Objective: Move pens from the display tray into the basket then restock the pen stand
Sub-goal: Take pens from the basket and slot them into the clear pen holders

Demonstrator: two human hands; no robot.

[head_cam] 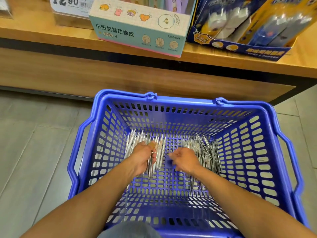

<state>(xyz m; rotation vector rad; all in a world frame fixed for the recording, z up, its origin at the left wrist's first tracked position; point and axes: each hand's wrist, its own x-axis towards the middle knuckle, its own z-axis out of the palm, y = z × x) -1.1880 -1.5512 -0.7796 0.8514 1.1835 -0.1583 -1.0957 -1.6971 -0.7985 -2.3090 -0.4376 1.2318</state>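
A blue basket [283,152] stood on the grey tiled floor [34,143] in front of a wooden shelf [51,35], and both bare arms reached down into it. The left hand [143,157] was closed around a bundle of pens [150,169], whose silvery barrels stuck out below the palm and past the fingers toward the far wall. More pale pens [132,143] lay on the basket bottom just beside and under that hand, on the left half. The right hand [184,160] hovered low over the middle of the basket with its fingers curled inward; whether it had hold of anything could not be told. Just to its right a second heap of pens [208,152] lay loosely on the bottom, some pointing toward the near wall. On the shelf above stood a pale green box [137,31] printed with cartoon pictures, a dark blue box [240,47] of packaged goods beside it, and a price sign [68,4] at the left.
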